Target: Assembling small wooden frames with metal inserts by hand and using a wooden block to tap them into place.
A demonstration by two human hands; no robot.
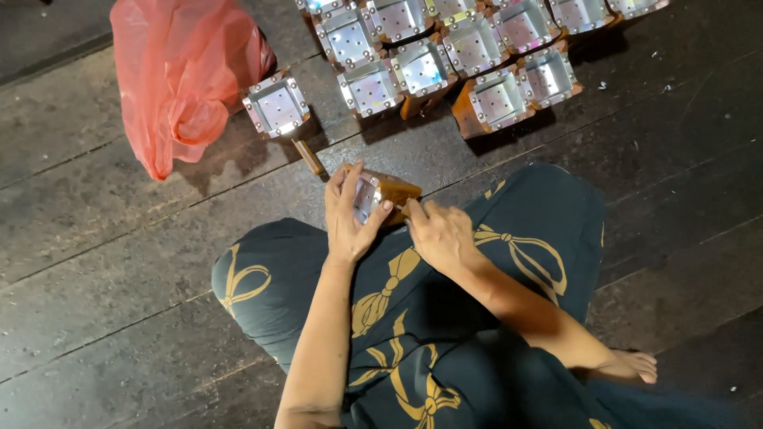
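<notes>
A small brown box with a shiny foil-lined inside sits tipped on its side over the person's lap, just above the dark floor. The left hand wraps its open end, fingers clamped on the rim, while the right hand pinches the far edge. It looks light, thin-walled and easily dented, so the stiffer corners and rim seem the safest hold.
</notes>
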